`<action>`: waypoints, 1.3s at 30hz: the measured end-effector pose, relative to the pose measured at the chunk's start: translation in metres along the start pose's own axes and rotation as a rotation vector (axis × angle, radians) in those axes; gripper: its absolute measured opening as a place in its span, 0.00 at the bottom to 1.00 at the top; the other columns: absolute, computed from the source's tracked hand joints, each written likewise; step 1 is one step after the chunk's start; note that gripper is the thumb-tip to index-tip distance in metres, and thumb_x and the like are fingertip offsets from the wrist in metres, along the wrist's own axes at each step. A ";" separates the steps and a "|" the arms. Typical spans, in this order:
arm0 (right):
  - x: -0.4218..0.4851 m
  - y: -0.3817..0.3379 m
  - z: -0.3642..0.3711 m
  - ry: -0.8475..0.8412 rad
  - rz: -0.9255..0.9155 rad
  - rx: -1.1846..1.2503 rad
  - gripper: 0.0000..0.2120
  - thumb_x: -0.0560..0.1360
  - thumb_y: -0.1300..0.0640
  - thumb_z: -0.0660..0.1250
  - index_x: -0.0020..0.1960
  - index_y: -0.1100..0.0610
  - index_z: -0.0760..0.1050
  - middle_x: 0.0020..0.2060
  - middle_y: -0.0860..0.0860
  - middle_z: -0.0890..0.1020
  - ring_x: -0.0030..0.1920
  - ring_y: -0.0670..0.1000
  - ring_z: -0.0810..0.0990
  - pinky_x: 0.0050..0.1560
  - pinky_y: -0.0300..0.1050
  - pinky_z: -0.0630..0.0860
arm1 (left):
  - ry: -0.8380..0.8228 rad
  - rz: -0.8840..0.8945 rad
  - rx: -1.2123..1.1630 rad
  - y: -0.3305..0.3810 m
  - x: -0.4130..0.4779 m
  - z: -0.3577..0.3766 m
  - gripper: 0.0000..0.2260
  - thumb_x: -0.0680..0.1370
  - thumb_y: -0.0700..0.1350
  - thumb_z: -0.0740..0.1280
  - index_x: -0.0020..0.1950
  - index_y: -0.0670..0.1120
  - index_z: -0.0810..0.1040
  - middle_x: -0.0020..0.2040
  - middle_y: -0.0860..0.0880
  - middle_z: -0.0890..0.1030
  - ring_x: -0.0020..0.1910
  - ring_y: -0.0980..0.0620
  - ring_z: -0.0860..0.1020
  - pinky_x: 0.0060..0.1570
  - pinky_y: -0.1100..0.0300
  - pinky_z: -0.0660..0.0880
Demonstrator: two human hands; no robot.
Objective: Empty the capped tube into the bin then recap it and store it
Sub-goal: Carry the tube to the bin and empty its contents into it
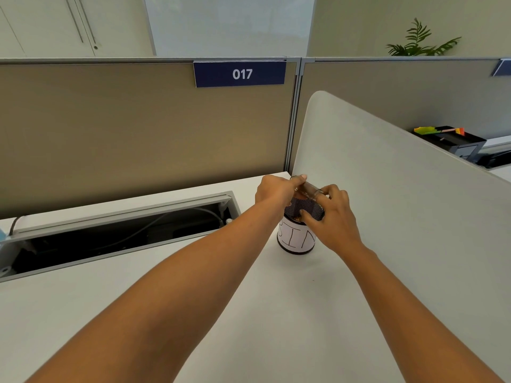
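Head view is showing both hands holding a clear tube point(308, 189) tilted just above the mesh bin point(300, 226) on the desk point(193, 286), so a slipping pinch or a nudge could be tipping the light bin or spilling contents beside it. The left hand point(273, 190) is pinching the far end, the right hand point(331, 214) is gripping the near end with its thumb touching the bin's rim; whether the cap is on is not discernible.

One tube point(309, 190), one bin point(297, 236) — two hands, left point(273, 192) and right point(333, 217).

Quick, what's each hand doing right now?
Left hand: closed on the clear tube, above the bin.
Right hand: fingertips on the tube's other end; thumb against the bin.
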State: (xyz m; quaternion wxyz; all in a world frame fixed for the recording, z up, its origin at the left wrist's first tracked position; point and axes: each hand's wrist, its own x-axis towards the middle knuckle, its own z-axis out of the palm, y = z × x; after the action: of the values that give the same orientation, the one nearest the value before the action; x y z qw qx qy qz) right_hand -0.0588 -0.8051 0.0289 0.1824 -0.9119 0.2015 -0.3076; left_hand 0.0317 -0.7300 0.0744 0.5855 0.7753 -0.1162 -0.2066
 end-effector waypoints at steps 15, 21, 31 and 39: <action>-0.009 0.009 -0.007 -0.003 -0.032 -0.019 0.17 0.69 0.59 0.68 0.57 0.51 0.76 0.50 0.57 0.74 0.50 0.57 0.68 0.36 0.47 0.71 | 0.117 0.103 0.055 -0.005 0.000 -0.005 0.13 0.70 0.56 0.70 0.30 0.51 0.75 0.41 0.47 0.83 0.46 0.47 0.79 0.52 0.49 0.77; -0.014 0.014 -0.008 0.084 -0.044 0.032 0.13 0.69 0.59 0.69 0.52 0.50 0.80 0.47 0.54 0.76 0.48 0.54 0.68 0.34 0.45 0.68 | 0.186 0.274 0.230 0.000 -0.004 -0.007 0.17 0.70 0.59 0.69 0.53 0.50 0.80 0.51 0.49 0.84 0.53 0.49 0.79 0.41 0.59 0.68; -0.002 -0.002 -0.016 0.156 -0.004 0.204 0.22 0.69 0.62 0.65 0.63 0.52 0.69 0.51 0.52 0.78 0.51 0.52 0.72 0.41 0.48 0.73 | 0.161 0.484 0.537 0.000 -0.017 -0.003 0.22 0.69 0.57 0.70 0.59 0.49 0.75 0.50 0.51 0.85 0.50 0.50 0.81 0.42 0.60 0.69; 0.002 -0.004 -0.017 0.114 -0.036 0.100 0.23 0.70 0.60 0.65 0.65 0.51 0.68 0.53 0.54 0.74 0.54 0.53 0.70 0.40 0.47 0.72 | 0.135 0.472 0.504 -0.001 -0.018 -0.001 0.16 0.70 0.57 0.69 0.52 0.49 0.80 0.49 0.50 0.85 0.49 0.50 0.81 0.42 0.60 0.70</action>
State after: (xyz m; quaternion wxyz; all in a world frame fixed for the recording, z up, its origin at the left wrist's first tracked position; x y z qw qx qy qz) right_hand -0.0672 -0.8063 0.0439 0.2102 -0.8861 0.1794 -0.3722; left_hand 0.0165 -0.7214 0.0766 0.4135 0.8591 -0.3007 0.0211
